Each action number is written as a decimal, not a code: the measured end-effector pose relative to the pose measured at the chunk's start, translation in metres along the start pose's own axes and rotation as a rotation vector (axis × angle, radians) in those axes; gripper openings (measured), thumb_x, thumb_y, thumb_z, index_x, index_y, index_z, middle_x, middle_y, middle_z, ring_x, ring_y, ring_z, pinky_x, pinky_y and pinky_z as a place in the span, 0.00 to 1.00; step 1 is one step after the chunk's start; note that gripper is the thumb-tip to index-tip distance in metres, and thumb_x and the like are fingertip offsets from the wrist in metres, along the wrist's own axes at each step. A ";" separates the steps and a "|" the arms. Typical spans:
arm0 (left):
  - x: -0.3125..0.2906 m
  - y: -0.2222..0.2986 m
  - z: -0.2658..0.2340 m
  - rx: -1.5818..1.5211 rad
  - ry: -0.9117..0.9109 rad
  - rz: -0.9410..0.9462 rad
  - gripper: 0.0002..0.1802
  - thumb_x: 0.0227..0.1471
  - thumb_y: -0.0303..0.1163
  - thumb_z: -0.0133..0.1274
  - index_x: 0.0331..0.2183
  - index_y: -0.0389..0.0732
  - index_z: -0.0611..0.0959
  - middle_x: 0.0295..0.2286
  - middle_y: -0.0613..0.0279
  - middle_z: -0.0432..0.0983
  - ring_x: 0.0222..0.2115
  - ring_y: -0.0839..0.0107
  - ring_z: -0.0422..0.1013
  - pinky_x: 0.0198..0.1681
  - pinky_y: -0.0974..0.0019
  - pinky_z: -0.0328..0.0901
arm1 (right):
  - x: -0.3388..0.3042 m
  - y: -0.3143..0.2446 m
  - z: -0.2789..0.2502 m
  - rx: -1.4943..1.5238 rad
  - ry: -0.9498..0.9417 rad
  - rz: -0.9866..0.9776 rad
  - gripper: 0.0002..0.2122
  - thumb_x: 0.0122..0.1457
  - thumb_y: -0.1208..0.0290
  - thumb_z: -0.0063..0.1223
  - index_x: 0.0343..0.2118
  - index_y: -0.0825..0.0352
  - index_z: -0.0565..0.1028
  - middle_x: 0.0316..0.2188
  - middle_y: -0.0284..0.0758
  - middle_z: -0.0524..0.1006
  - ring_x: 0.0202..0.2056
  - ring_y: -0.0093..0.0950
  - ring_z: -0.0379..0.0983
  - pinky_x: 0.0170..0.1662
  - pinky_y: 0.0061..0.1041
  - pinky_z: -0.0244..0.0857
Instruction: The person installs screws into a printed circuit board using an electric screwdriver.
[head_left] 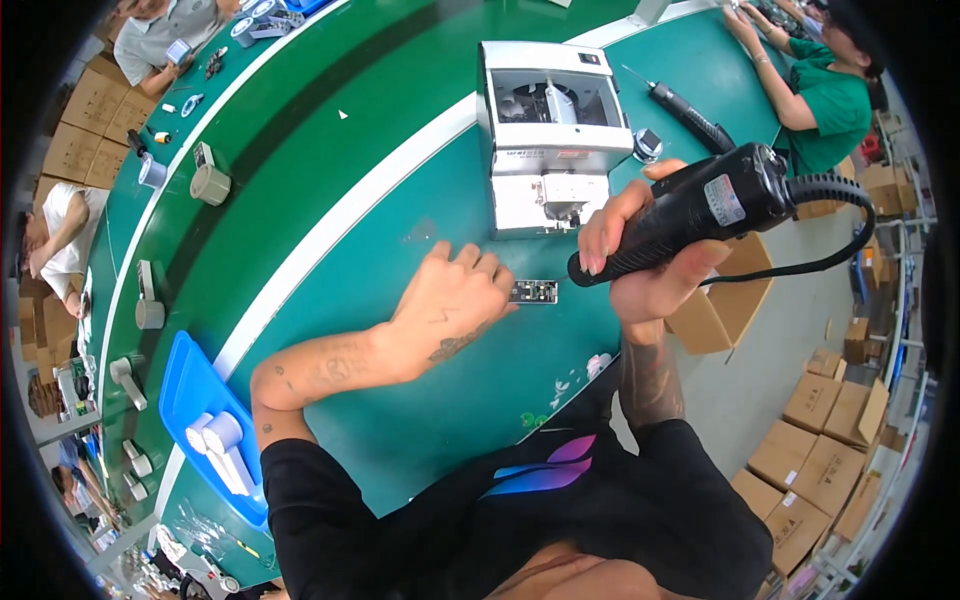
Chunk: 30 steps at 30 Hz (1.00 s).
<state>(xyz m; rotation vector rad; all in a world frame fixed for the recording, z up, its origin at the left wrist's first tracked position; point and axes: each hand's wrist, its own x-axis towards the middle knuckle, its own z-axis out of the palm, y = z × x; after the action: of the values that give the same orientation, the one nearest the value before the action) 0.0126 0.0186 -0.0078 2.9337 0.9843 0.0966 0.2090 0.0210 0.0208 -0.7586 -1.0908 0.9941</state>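
Note:
My right hand (650, 285) is wrapped round a thick black electric screwdriver (685, 215), raised over the right part of the green bench. A ribbed black cable (852, 195) runs from its back end. On the bench lies a small narrow circuit board (535, 291) with dark and silver parts. My left hand (455, 295) rests at the board's left end, its fingers bent and closed on it; the fingertips are partly hidden. Just beyond the board stands a silver-white screw feeder (550, 140) with a clear window on top. The screwdriver's tip cannot be made out.
A blue tray (180, 375) with white handheld parts is at left. A second black screwdriver (690, 115) lies beyond the feeder. Along the green conveyor (300, 150) sit several white parts. An open carton (720, 310) stands at right. Co-workers sit at the far right and left.

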 end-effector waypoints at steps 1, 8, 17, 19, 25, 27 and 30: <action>0.000 0.000 0.002 0.022 0.021 0.001 0.16 0.50 0.46 0.59 0.27 0.42 0.79 0.24 0.64 0.73 0.30 0.68 0.72 0.32 0.62 0.64 | 0.001 0.000 0.001 0.001 -0.001 0.000 0.43 0.51 0.23 0.38 0.53 0.64 0.58 0.17 0.33 0.65 0.13 0.23 0.62 0.18 0.24 0.60; 0.000 -0.002 0.005 0.026 0.026 0.013 0.16 0.49 0.46 0.60 0.27 0.43 0.77 0.24 0.65 0.72 0.29 0.68 0.71 0.31 0.63 0.62 | -0.004 0.006 0.001 0.007 -0.047 -0.007 0.42 0.49 0.22 0.39 0.49 0.62 0.59 0.17 0.31 0.64 0.13 0.22 0.60 0.17 0.23 0.58; 0.001 -0.003 0.011 0.053 0.037 0.001 0.16 0.49 0.46 0.60 0.27 0.43 0.77 0.24 0.66 0.70 0.29 0.69 0.70 0.31 0.65 0.62 | -0.007 0.008 -0.001 0.024 -0.062 0.014 0.44 0.48 0.22 0.40 0.51 0.62 0.58 0.18 0.30 0.63 0.13 0.21 0.59 0.16 0.23 0.58; 0.002 -0.002 0.008 0.053 0.020 -0.005 0.16 0.49 0.46 0.60 0.27 0.44 0.78 0.24 0.66 0.70 0.29 0.69 0.70 0.31 0.65 0.62 | -0.005 0.011 -0.002 0.069 -0.109 -0.020 0.43 0.48 0.23 0.40 0.51 0.62 0.59 0.18 0.30 0.64 0.13 0.21 0.60 0.16 0.23 0.58; 0.004 -0.004 0.006 0.044 0.019 0.012 0.16 0.49 0.46 0.60 0.28 0.43 0.78 0.24 0.66 0.70 0.29 0.69 0.70 0.31 0.65 0.62 | -0.008 0.019 -0.010 0.206 -0.179 -0.160 0.40 0.49 0.25 0.43 0.48 0.62 0.61 0.18 0.31 0.64 0.13 0.22 0.61 0.15 0.23 0.58; 0.003 -0.004 0.007 0.050 0.017 0.017 0.16 0.49 0.46 0.60 0.28 0.43 0.77 0.23 0.66 0.70 0.29 0.69 0.70 0.31 0.65 0.62 | -0.010 0.012 -0.011 0.090 -0.203 -0.122 0.41 0.47 0.23 0.44 0.46 0.63 0.60 0.16 0.32 0.64 0.12 0.23 0.60 0.15 0.23 0.59; -0.005 -0.004 0.008 0.086 0.059 -0.019 0.17 0.49 0.47 0.60 0.27 0.43 0.77 0.22 0.66 0.70 0.27 0.69 0.70 0.29 0.64 0.62 | 0.006 -0.011 -0.001 0.243 -0.122 -0.162 0.46 0.45 0.18 0.35 0.48 0.63 0.59 0.16 0.32 0.63 0.12 0.24 0.60 0.15 0.25 0.60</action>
<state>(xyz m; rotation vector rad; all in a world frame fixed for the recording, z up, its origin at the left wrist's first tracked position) 0.0069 0.0189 -0.0164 3.0147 1.0505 0.1444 0.2141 0.0223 0.0321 -0.4112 -1.0936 1.0217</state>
